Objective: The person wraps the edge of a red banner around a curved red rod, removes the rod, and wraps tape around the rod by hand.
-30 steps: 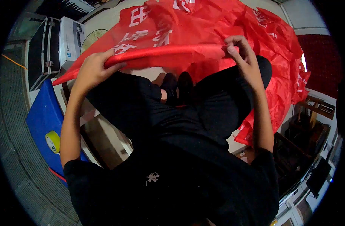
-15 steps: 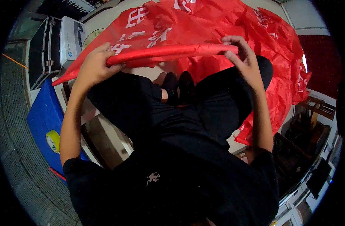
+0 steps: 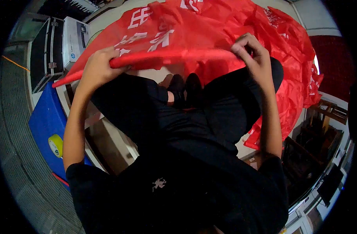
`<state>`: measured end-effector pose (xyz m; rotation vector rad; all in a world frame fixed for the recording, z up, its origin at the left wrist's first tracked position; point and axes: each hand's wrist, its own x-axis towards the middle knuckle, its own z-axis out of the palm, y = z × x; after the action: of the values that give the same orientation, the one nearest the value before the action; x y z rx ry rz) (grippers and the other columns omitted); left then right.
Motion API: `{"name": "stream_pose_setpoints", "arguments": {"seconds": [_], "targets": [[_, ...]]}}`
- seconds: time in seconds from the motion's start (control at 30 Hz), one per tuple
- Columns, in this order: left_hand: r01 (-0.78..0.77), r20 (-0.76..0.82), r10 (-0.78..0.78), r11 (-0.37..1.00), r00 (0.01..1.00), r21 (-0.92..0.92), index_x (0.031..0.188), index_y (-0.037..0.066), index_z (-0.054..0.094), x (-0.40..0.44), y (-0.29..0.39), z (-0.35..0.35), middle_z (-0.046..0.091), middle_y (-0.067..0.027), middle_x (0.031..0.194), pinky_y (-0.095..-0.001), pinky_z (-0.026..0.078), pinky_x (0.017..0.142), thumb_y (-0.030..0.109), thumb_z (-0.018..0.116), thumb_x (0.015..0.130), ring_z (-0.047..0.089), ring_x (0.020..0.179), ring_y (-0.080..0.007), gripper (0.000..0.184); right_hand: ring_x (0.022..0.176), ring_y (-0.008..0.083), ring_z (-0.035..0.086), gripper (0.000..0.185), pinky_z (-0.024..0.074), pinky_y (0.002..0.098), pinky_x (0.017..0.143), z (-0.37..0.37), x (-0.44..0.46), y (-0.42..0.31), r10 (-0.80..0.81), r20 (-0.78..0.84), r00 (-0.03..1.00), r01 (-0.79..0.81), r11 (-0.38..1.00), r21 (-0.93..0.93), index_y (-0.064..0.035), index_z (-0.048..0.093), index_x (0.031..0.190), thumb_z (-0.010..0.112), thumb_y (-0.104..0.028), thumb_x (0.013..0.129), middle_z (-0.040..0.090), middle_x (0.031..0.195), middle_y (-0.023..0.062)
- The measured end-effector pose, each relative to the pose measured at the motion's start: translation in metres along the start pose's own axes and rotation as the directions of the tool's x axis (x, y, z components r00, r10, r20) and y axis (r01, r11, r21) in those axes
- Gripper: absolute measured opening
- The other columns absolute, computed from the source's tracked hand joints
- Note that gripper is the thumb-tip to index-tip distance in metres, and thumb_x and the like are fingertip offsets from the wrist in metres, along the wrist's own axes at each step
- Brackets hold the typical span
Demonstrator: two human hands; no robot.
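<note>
A large red fabric banner (image 3: 209, 27) with white printed characters spreads in front of my legs and off to the right. Its near edge forms a narrow roll (image 3: 155, 58), slightly blurred, that bows between my two hands above my shoes. My left hand (image 3: 100, 64) is closed around the roll, with a thin red end sticking out past it to the left. At the other end, my right hand (image 3: 254, 54) pinches the banner's edge between thumb and fingers. Part of that pinch is hidden behind the hand.
On my left, a roll of yellow tape (image 3: 55, 146) lies on a blue surface (image 3: 46, 124). Beyond it stand a black case (image 3: 47, 54) and a white printed box (image 3: 74, 41). Dark wooden furniture (image 3: 323, 121) is on the right. My bent knees flank the roll.
My right hand's thumb and fingers have come together on the banner's edge and moved slightly. The roll between the hands looks looser and flatter. My left hand has barely moved.
</note>
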<state>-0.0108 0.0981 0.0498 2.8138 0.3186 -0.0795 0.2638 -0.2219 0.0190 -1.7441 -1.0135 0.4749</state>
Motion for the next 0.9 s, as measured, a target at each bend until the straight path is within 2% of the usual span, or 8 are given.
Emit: {"name": "stream_pose_setpoints", "arguments": {"seconds": [0.07,0.17,0.47,0.53,0.57,0.63,0.83,0.9], "targets": [[0.086,0.046,-0.086,0.996,0.995,0.014,0.089,0.005,0.068,0.002,0.01,-0.004,0.066,-0.0175,0.084,-0.0466,0.048,0.075,0.033,0.074,0.076,0.063,0.085,-0.039,0.031,0.086,0.0118,0.056,0.027,0.043,0.0259,0.079,0.001,0.0,-0.001,0.071,-0.002,0.998,-0.071,0.997,0.031,-0.003,0.064,0.103,0.074,-0.02,0.085,0.063,0.091,0.0023],[0.139,0.083,-0.139,0.99,0.987,-0.002,0.091,0.007,0.068,0.003,0.007,-0.004,0.067,-0.0168,0.086,-0.0464,0.049,0.076,0.033,0.074,0.077,0.064,0.085,-0.0384,0.03,0.086,0.0126,0.058,0.026,0.0451,0.0264,0.079,0.009,0.002,-0.008,-0.109,-0.002,0.994,0.109,0.993,-0.052,-0.0023,0.064,0.102,0.075,-0.017,0.085,0.065,0.092,0.0031],[0.124,0.146,-0.114,0.99,0.983,-0.06,0.095,0.004,0.066,0.002,0.007,-0.007,0.066,-0.0198,0.091,-0.045,0.05,0.078,0.015,0.069,0.076,0.063,0.089,-0.0414,0.021,0.088,0.0179,0.061,0.02,0.0467,0.0302,0.08,-0.007,0.008,-0.009,0.127,0.183,0.975,-0.144,0.986,0.079,-0.0034,0.065,0.098,0.074,-0.015,0.084,0.065,0.088,0.0053],[0.128,0.141,-0.12,0.99,0.983,-0.051,0.095,0.004,0.067,0.003,0.005,-0.006,0.067,-0.02,0.092,-0.0449,0.05,0.079,0.014,0.068,0.076,0.063,0.09,-0.0413,0.021,0.09,0.0246,0.06,0.025,0.0459,0.0337,0.082,-0.01,0.014,-0.017,-0.19,0.198,0.962,0.26,0.864,-0.432,-0.0059,0.065,0.101,0.074,-0.02,0.082,0.064,0.093,0.0067],[0.109,0.138,-0.1,0.993,0.985,-0.056,0.095,0.007,0.069,0.003,0.002,-0.003,0.067,-0.0187,0.09,-0.0455,0.05,0.078,0.022,0.071,0.077,0.064,0.088,-0.0399,0.023,0.09,0.0246,0.06,0.025,0.0459,0.0337,0.082,-0.009,0.016,-0.024,-0.191,0.2,0.961,0.261,0.864,-0.43,-0.0059,0.065,0.101,0.074,-0.02,0.082,0.064,0.093,0.0067],[0.089,0.137,-0.08,0.994,0.987,-0.061,0.094,0.01,0.071,0.003,0.001,0.0,0.068,-0.0175,0.087,-0.0462,0.05,0.076,0.03,0.074,0.078,0.064,0.087,-0.0385,0.026,0.093,0.0291,0.057,0.034,0.045,0.0368,0.083,0.007,0.018,-0.043,-0.448,0.238,0.861,0.471,0.531,-0.704,-0.0085,0.062,0.106,0.073,-0.027,0.08,0.06,0.101,0.0072],[0.108,0.14,-0.102,0.993,0.985,-0.037,0.09,0.007,0.069,0.009,0.017,-0.006,0.068,-0.0172,0.089,-0.0466,0.051,0.076,0.029,0.073,0.076,0.065,0.086,-0.039,0.026,0.095,0.0295,0.063,0.04,0.0514,0.0429,0.07,0.056,0.022,-0.022,-0.284,0.43,0.857,0.512,0.56,-0.651,-0.0081,0.056,0.108,0.066,-0.037,0.083,0.058,0.102,0.0103],[0.164,0.075,-0.171,0.982,0.982,0.094,0.087,0.007,0.069,0.002,0.005,-0.011,0.069,-0.0172,0.09,-0.0473,0.051,0.077,0.03,0.072,0.075,0.065,0.087,-0.0388,0.027,0.078,0.0315,0.062,0.034,0.0477,0.042,0.062,0.047,0.036,-0.033,0.241,0.593,0.768,0.082,0.881,-0.465,-0.0047,0.057,0.1,0.071,-0.032,0.085,0.06,0.091,0.0149]]}}
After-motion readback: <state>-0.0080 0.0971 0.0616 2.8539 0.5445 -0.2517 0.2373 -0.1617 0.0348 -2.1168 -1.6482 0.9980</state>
